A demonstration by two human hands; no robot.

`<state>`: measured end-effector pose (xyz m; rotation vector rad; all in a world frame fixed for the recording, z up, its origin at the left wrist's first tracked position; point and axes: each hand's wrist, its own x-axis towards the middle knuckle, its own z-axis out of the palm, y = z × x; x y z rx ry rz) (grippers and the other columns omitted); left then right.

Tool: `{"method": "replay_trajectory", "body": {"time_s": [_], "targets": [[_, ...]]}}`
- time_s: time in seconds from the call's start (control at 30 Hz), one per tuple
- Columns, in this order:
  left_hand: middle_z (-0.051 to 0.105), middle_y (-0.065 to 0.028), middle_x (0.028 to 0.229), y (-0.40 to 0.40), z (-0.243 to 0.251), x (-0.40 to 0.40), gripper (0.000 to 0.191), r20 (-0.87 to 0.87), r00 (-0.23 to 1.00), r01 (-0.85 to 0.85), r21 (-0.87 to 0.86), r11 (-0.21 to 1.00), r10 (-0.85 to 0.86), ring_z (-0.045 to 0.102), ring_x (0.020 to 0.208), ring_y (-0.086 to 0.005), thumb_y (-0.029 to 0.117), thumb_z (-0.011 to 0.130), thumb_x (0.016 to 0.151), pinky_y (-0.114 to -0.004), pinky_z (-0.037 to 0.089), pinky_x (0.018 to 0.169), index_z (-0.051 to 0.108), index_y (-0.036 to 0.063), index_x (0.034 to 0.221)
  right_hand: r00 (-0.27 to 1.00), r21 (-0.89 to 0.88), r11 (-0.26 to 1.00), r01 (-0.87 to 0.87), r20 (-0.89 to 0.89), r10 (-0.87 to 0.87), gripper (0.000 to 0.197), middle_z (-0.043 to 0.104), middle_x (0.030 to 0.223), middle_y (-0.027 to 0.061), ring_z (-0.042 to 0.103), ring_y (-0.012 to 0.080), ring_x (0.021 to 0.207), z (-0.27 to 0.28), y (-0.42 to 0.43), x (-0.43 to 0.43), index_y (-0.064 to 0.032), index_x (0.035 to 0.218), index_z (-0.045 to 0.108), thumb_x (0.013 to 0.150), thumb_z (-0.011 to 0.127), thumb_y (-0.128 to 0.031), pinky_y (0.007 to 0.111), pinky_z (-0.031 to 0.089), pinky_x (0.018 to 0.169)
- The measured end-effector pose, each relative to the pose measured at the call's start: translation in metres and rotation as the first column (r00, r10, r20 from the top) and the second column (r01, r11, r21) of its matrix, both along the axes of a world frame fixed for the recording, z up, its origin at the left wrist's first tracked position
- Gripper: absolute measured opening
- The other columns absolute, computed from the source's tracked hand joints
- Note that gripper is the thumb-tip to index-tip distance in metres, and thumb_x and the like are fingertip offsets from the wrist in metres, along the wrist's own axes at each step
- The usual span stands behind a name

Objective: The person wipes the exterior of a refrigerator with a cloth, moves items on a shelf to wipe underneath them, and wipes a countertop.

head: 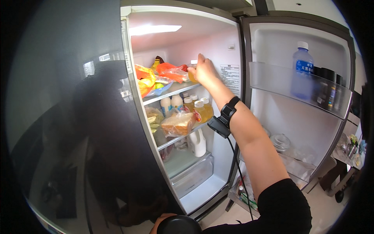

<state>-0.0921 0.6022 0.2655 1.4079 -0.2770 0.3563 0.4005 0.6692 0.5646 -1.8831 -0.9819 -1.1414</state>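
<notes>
My right hand (203,69) reaches to the fridge's top shelf (175,93), its fingers at a white-capped bottle of yellow liquid (192,76); how firmly they hold it cannot be told. Left of the bottle lie a red plastic bag (172,71), an orange bag (144,80) with round fruit, and bananas (156,63). At the bottom edge my left hand (160,223) is around a round black object (179,225), partly cut off by the frame. On the shelf below, bagged sliced bread (178,123) lies before several yellow bottles (201,111) and white bottles (177,101).
The open fridge door (295,114) on the right carries a blue-labelled plastic bottle (303,70), black containers (325,84) and glass lids (280,142). A white jug (197,143) stands on a lower shelf above a clear drawer (194,178). The closed dark door (102,131) fills the left. A cable (241,175) hangs from my right wrist.
</notes>
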Motion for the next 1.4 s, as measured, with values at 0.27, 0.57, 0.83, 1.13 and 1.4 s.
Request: {"method": "replay_trajectory", "body": {"time_s": [0.27,0.57,0.83,1.13,1.4], "targets": [[0.024,-0.0167,0.151,0.013,-0.004,0.037,0.134,-0.155,0.988,0.003,-0.016,1.0,-0.006,0.034,0.137,-0.033,0.054,0.093,0.05,-0.045,0.03,0.11,0.02,0.0048,0.152,0.88,0.115,0.988,-0.102,0.474,0.036,0.029,0.056,0.116,0.019,0.055,0.0342,0.108,0.035,-0.116,-0.178,0.0006,0.104,0.063,0.077,0.067,-0.011,0.04,0.053,0.086],[0.024,-0.017,0.15,-0.005,-0.001,0.069,0.134,-0.085,0.991,0.103,0.02,0.995,-0.101,0.035,0.136,-0.0335,0.055,0.093,0.05,-0.046,0.031,0.109,0.021,0.0055,0.151,0.648,0.242,0.645,0.725,0.079,-0.758,0.028,0.058,0.108,0.021,0.055,0.0385,0.102,0.09,-0.275,-0.149,0.0016,0.104,0.062,0.082,0.064,-0.016,0.044,0.049,0.081],[0.025,-0.0172,0.15,0.003,-0.001,0.027,0.133,-0.083,0.994,0.071,0.031,0.997,-0.069,0.036,0.135,-0.0339,0.055,0.093,0.049,-0.047,0.032,0.109,0.022,0.0061,0.151,0.715,0.014,0.736,0.677,0.223,-0.662,0.024,0.06,0.112,0.0189,0.063,0.0388,0.1,0.088,-0.293,-0.126,-0.0054,0.107,0.066,0.085,0.066,-0.013,0.046,0.052,0.085],[0.025,-0.0175,0.149,0.011,-0.002,-0.024,0.132,-0.189,0.978,-0.091,0.007,0.996,0.09,0.037,0.134,-0.0344,0.056,0.092,0.049,-0.048,0.032,0.109,0.023,0.0068,0.151,0.638,0.226,0.842,-0.49,0.752,0.169,0.026,0.06,0.105,0.0132,0.063,0.0325,0.094,0.088,-0.17,-0.179,-0.0074,0.101,0.066,0.081,0.065,0.009,0.037,0.055,0.074],[0.029,-0.0169,0.147,0.013,0.002,-0.025,0.133,-0.091,0.978,-0.184,0.051,0.982,0.188,0.04,0.132,-0.0339,0.054,0.093,0.048,-0.048,0.034,0.108,0.023,0.0064,0.149,0.796,0.237,0.771,-0.591,0.328,0.509,0.013,0.066,0.101,0.0134,0.066,0.0301,0.093,0.029,-0.012,-0.108,-0.0067,0.099,0.069,0.087,0.064,-0.006,0.037,0.053,0.083]]}}
